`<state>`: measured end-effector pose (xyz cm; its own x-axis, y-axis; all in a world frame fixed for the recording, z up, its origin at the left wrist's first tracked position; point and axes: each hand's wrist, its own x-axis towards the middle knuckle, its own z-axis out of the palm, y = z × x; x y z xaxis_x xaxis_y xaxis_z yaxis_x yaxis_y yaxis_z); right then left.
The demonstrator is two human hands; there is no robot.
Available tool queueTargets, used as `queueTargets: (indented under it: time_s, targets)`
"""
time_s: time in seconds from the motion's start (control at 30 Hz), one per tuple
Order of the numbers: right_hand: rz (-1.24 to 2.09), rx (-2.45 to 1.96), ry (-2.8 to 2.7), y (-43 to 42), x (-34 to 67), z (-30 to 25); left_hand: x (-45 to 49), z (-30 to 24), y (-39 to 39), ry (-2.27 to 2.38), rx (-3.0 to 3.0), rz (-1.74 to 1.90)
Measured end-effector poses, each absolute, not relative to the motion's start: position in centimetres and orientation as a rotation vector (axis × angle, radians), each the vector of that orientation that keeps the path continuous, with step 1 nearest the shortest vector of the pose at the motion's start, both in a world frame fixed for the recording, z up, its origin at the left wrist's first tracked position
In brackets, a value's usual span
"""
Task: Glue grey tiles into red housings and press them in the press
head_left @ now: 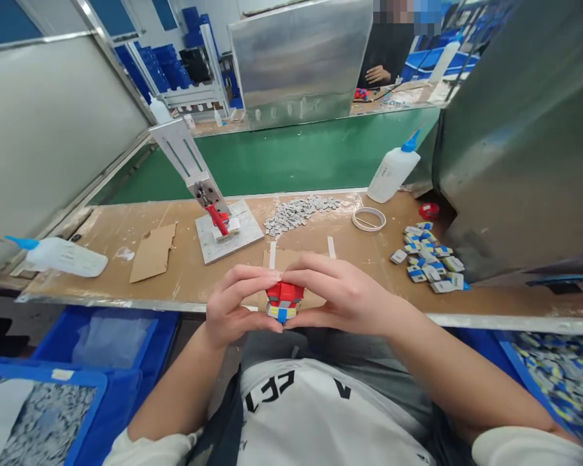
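Both my hands hold one small red toy block (285, 299) with blue, yellow and grey parts, just in front of the bench edge above my lap. My left hand (233, 304) pinches its left side with thumb below and fingers on top. My right hand (342, 294) closes over its right side the same way. Behind them on the bench lies a piece of cardboard (282, 259) with two white strips.
A toggle clamp jig (218, 223) stands on a grey plate. Nearby lie a heap of small grey pieces (296, 212), a tape ring (368, 219), several printed pieces (430, 259), and glue bottles (393, 171) (61, 255). Blue bins (102, 343) sit below. Another person's hand (376, 74) works far behind.
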<state>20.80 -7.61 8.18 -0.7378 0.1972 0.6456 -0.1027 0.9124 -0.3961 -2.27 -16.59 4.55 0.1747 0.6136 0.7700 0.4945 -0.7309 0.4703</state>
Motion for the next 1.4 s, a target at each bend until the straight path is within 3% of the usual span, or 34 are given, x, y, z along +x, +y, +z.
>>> queueTargets:
  time_s: [0.33, 0.73, 1.0, 1.17, 1.4]
  targets:
    - [0.379, -0.135, -2.139, -7.9, 25.2, 7.5, 1.9, 4.6, -14.2, 0.858, 2.203, 1.665]
    - [-0.011, -0.488, -1.903, -5.8, 24.5, 4.9, 7.1, 2.9, -12.4, 0.895, 1.153, 1.296]
    - [0.064, -0.595, -2.154, -3.7, 25.2, 4.7, 8.6, 3.2, -10.0, 0.94, 0.874, 1.29]
    - [0.002, -0.655, -2.252, -1.8, 26.0, 5.3, 5.8, 3.2, -6.4, 1.066, 1.132, 1.207]
    - [0.478, -1.461, -2.584, 10.6, 24.5, 5.2, 2.0, -0.3, 2.7, 1.43, 1.287, 1.583]
